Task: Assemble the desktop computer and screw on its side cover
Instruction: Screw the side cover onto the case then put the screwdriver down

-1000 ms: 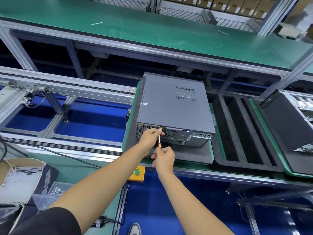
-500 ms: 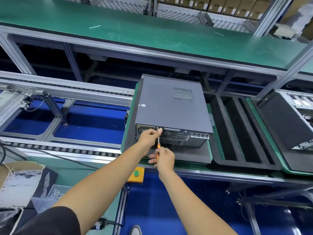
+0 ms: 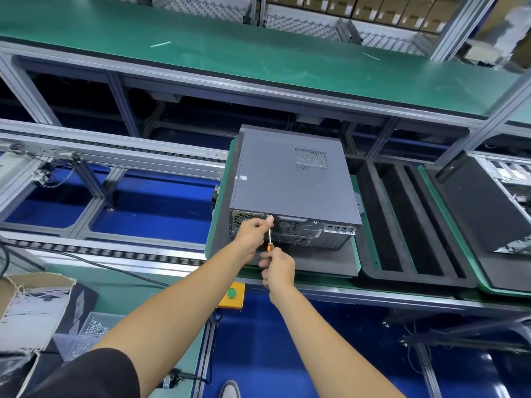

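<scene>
A grey desktop computer (image 3: 290, 179) lies on its side on a dark foam pad (image 3: 321, 261), its side cover facing up and its rear panel toward me. My right hand (image 3: 278, 268) grips the orange handle of a small screwdriver (image 3: 269, 239). The metal shaft points up at the top left edge of the rear panel. My left hand (image 3: 254, 229) pinches the shaft near its tip, right against the case. The screw itself is hidden by my fingers.
A black foam tray (image 3: 402, 225) with long slots lies right of the computer, and another open case (image 3: 494, 202) beyond it. A clear box of screws (image 3: 86, 334) and a cardboard box (image 3: 26, 305) sit at lower left. A yellow button box (image 3: 231, 295) hangs below the conveyor rail.
Both hands stay at the rear panel with the screwdriver; my right hand's fingers have shifted on the handle. The view has drifted slightly.
</scene>
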`<control>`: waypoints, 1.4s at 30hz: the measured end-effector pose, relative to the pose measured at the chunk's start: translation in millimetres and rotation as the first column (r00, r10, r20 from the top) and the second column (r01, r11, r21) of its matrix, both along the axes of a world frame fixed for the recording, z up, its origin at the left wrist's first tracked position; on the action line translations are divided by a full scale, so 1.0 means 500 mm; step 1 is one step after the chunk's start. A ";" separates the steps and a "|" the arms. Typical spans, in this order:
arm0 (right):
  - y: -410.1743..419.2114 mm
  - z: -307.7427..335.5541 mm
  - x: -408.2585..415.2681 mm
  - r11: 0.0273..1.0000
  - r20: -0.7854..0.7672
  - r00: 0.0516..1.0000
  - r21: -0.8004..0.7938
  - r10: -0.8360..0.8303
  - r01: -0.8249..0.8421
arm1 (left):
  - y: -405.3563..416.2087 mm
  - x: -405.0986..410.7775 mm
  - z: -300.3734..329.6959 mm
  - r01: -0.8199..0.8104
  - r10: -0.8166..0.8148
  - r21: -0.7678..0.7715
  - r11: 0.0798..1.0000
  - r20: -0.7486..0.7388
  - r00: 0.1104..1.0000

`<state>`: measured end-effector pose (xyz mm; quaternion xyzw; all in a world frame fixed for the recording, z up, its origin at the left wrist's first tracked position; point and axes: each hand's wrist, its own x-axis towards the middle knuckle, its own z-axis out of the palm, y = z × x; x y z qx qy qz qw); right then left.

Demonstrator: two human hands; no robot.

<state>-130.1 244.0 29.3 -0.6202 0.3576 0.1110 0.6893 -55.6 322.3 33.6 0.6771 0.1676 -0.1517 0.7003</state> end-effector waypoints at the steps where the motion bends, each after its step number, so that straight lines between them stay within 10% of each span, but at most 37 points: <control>1: 0.001 -0.002 0.001 1.000 0.014 1.000 -0.017 0.015 -0.014 | 0.002 -0.001 0.000 0.020 -0.020 -0.016 1.000 -0.003 1.000; 42: -0.011 -0.001 -0.003 0.999 0.034 0.999 -0.014 0.043 -0.042 | 0.004 0.005 -0.009 0.082 -0.084 0.037 0.996 0.056 0.995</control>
